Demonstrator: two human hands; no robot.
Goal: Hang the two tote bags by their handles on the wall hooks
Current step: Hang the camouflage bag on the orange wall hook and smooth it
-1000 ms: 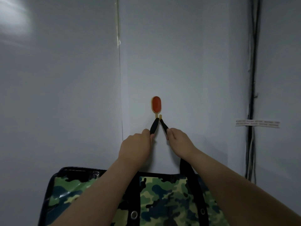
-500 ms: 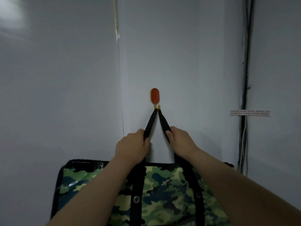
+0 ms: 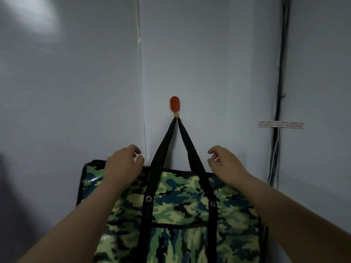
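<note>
A: Half a second ago both hands pinched the straps just under the hook. Now they have let go and moved apart, one to each side, and the straps run taut to the hook with nothing holding them.

B: Where is the bag?

A: The bag (image 3: 182, 211), camouflage green with black edging, hangs against the wall (image 3: 209, 54). Its black handle (image 3: 187, 147) is looped over the hook (image 3: 175, 105), which sits at 12 o'clock from the bag. The two straps come together at the hook and spread downward to the bag's top edge.

B: And the hands?

A: The left hand (image 3: 123, 164) is at 9 o'clock from the straps, in front of the bag's upper left corner, fingers loosely curled, holding nothing. A gap shows between it and the nearer strap. The right hand (image 3: 226, 166) is at 3 o'clock from the straps, thumb and fingers loosely curled with space between them, also empty and clear of the strap.

B: Anything else on the wall?

A: A vertical seam (image 3: 141, 92) at 10 o'clock from the hook. At 3 o'clock from the hook, a bundle of dark cables (image 3: 281, 73) runs down the wall, crossed by a strip of tape (image 3: 281, 124); the print on the tape is too small to read.
</note>
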